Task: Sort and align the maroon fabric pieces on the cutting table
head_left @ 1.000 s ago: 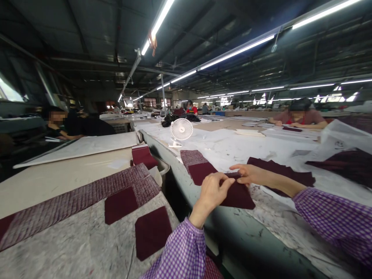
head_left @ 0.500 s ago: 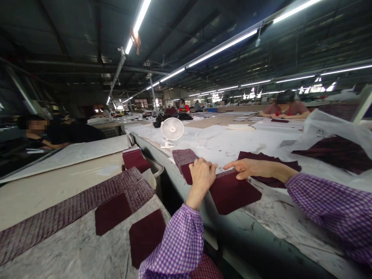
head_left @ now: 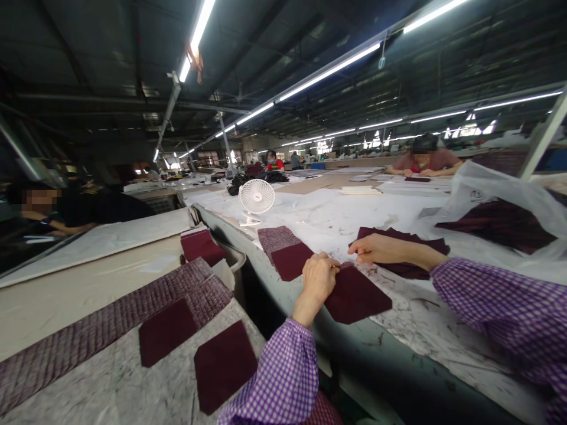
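My left hand (head_left: 319, 277) is closed, its bent fingers on the upper left edge of a dark maroon fabric piece (head_left: 359, 296) that overhangs the white table's front edge. My right hand (head_left: 376, 248) hovers beyond that piece with fingers drawn together; whether anything is in them I cannot make out. Behind and partly under it lies a pile of maroon pieces (head_left: 416, 243) with jagged edges. Left of my left hand, another maroon piece (head_left: 290, 260) rests against a speckled knit piece (head_left: 274, 239).
On the left table lie a long ribbed knit strip (head_left: 110, 313), two maroon pieces (head_left: 225, 366) and a maroon stack (head_left: 201, 247). A gap separates it from the white table (head_left: 319, 221). A white fan (head_left: 257, 198) and plastic bag (head_left: 469, 189) stand beyond. A co-worker (head_left: 423, 156) sits opposite.
My right hand has drawn its fingers in and moved off the maroon piece. My left hand has shifted right along its edge. The view has turned slightly right.
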The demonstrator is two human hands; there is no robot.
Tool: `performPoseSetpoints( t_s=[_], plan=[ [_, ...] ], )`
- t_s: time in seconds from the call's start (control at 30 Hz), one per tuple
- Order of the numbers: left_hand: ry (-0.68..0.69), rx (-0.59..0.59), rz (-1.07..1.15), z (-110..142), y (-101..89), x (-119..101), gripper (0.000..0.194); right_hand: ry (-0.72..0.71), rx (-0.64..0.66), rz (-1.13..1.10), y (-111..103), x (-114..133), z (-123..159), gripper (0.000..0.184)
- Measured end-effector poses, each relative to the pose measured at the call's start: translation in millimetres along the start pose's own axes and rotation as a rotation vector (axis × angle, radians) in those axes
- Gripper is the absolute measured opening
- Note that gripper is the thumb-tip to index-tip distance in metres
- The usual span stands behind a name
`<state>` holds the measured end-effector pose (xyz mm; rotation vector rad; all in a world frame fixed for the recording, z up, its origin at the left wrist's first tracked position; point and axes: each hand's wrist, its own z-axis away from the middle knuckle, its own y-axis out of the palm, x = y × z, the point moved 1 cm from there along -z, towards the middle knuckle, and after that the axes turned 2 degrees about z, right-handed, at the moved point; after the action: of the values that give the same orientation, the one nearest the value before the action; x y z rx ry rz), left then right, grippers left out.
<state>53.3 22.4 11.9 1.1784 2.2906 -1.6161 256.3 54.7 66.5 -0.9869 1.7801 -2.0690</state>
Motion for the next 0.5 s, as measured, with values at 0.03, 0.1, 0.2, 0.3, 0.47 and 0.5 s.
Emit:
performPoseSetpoints(
  t_s=[0.03, 0.1, 0.2, 0.3, 0.47, 0.5],
  plan=[
    [0.025, -0.001, -0.015, 1.3, 0.1, -0.1, 0.019, -0.009, -0.03, 0.033, -0.8, -1.4, 1.3, 0.034],
    [0.052, 0.0, -0.037, 3.3, -0.6, -0.8, 0.021, -0.034, -0.056, 0.06, 0.0, -2.2, 2.3, 0.032],
    [0.054, 0.009, -0.062, 4.5, -1.4, -1.5, 0.022, -0.075, -0.075, 0.102, 4.5, -0.2, 0.3, 0.028],
    [0.05, 0.01, -0.079, 4.1, -0.9, -1.0, 0.021, -0.103, -0.087, 0.138, 7.0, 2.1, -2.1, 0.025],
    [0.059, -0.004, -0.082, 4.0, -0.4, -0.2, 0.021, -0.119, -0.096, 0.221, 6.3, 4.3, -2.2, 0.023],
    [0.061, -0.007, -0.08, 4.1, -0.6, -0.4, 0.021, -0.119, -0.093, 0.237, 6.5, 4.4, -2.3, 0.022]
  ],
)
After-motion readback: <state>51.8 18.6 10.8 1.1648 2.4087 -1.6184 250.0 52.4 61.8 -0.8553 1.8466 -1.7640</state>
